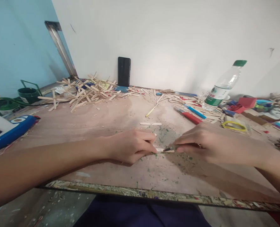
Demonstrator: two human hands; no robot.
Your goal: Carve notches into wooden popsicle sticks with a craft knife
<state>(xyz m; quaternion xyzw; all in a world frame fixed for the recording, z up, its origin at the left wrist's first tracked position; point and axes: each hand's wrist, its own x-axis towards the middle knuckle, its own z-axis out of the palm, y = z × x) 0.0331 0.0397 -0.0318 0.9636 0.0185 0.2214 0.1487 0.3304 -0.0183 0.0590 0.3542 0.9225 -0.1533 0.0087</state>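
Observation:
Both of my hands meet over a small wooden craft stick (pixel 160 150) lying flat on the board. My left hand (pixel 132 146) is closed, its fingertips pinching and pressing the left end of that stick. With closed fingers, my right hand (pixel 201 143) grips a small knife (pixel 169 148), and its dark blade touches the stick near the right end. Most of the knife's handle is hidden inside the fingers. Just beyond lies another craft stick (pixel 150 124), apart from both hands. Small green and pale scraps are scattered around them.
A heap of craft sticks (pixel 90 91) fills the back left, near a propped phone (pixel 124 71). On the right are a red cutter (pixel 192 118), a blue pen-like tool (pixel 195 111), a water bottle (pixel 219 88) and yellow tape (pixel 234 125). A blue-white object (pixel 14 129) sits at left.

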